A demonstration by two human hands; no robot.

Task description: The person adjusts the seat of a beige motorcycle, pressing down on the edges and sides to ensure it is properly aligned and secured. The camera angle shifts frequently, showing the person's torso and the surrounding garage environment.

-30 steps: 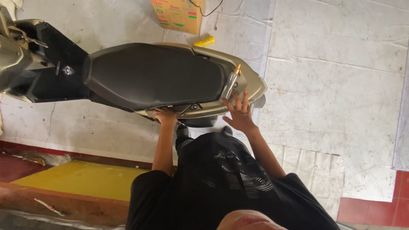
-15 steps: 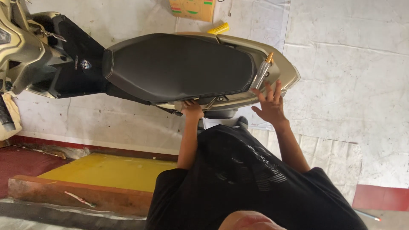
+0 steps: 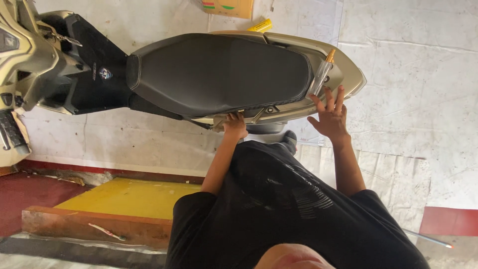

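Both hands are on the scooter's (image 3: 224, 74) near side: the left hand (image 3: 234, 127) is curled under the lower edge of the gold side panel (image 3: 279, 107) below the seat, though I cannot tell whether it truly grips anything, and the right hand (image 3: 329, 115) lies open, fingers spread, against the tail by the grab rail (image 3: 322, 74). To handle it well, I'd judge the pressure should stay even on both hands, so the panel is not twisted. Parked on pale floor slabs (image 3: 413, 65), the scooter has a wide black seat (image 3: 219, 69) and a matte gold body.
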